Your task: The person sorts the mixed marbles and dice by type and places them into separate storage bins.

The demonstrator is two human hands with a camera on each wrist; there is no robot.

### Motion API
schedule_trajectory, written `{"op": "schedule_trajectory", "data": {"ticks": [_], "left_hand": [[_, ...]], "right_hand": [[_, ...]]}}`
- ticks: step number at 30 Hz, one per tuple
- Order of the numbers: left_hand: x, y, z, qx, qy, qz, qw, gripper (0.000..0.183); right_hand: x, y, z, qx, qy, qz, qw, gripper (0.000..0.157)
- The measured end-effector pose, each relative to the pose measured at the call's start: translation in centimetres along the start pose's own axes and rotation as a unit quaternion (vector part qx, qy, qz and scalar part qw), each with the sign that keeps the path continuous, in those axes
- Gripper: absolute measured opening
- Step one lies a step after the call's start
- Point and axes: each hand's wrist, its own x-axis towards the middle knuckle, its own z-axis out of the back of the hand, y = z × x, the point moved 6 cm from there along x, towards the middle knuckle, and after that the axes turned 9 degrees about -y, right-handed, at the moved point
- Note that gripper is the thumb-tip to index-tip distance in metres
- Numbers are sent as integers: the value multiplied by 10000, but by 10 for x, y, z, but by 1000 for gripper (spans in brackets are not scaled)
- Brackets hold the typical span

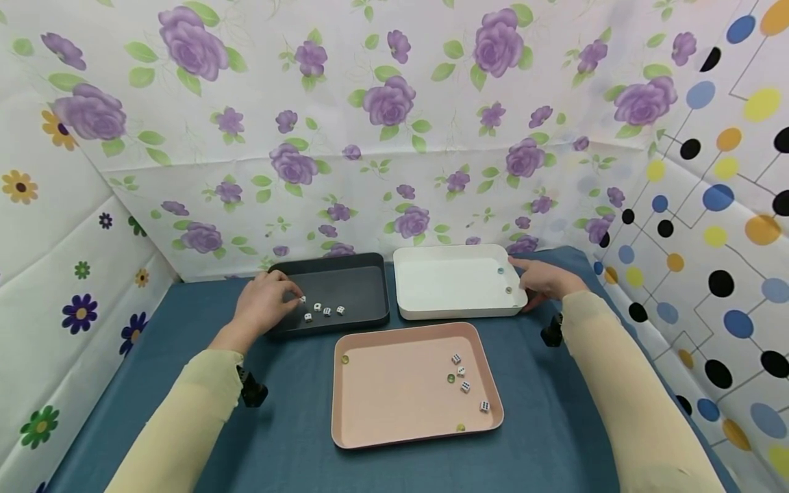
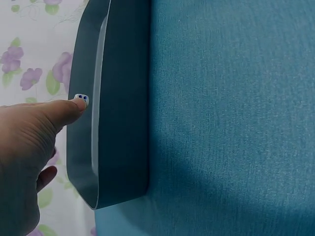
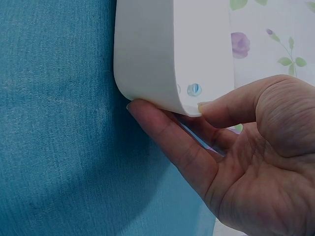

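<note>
My left hand (image 1: pixel 264 301) pinches a white die (image 2: pixel 82 99) between thumb and fingers, over the left side of the black tray (image 1: pixel 364 274). Several more white dice (image 1: pixel 327 311) lie on that tray's floor, just right of the fingertips. At the right end of the white tray (image 1: pixel 444 281), my right hand (image 1: pixel 545 279) grips the wall. Its thumb lies over the rim and its fingers press the outside, as the right wrist view shows. Small clear bluish beads (image 3: pixel 194 89) sit inside the white tray near that thumb.
In front of both trays lies a pink tray (image 1: pixel 394 404). Several dice (image 1: pixel 465 387) and a green bead (image 1: pixel 451 378) are on its right side, with yellowish beads (image 1: pixel 345 359) near its edges. Blue cloth (image 1: pixel 290 438) covers the table; a flowered curtain (image 1: pixel 345 137) hangs behind.
</note>
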Motion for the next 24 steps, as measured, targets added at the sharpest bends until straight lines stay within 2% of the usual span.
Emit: {"op": "schedule_trajectory", "data": {"ticks": [9,16,24], "left_hand": [[-1,2,-4,-35,20,50,10000,15],[-2,6,-4,12,19,94,10000,24],[-2,7,4,-159,-12,224,9996,32]], "right_hand": [[0,0,0,-42,-41,-52,10000,89],[0,0,0,-41,-43,-38,10000,89],[0,-1,0,-51,-25,-33,10000,89]]}}
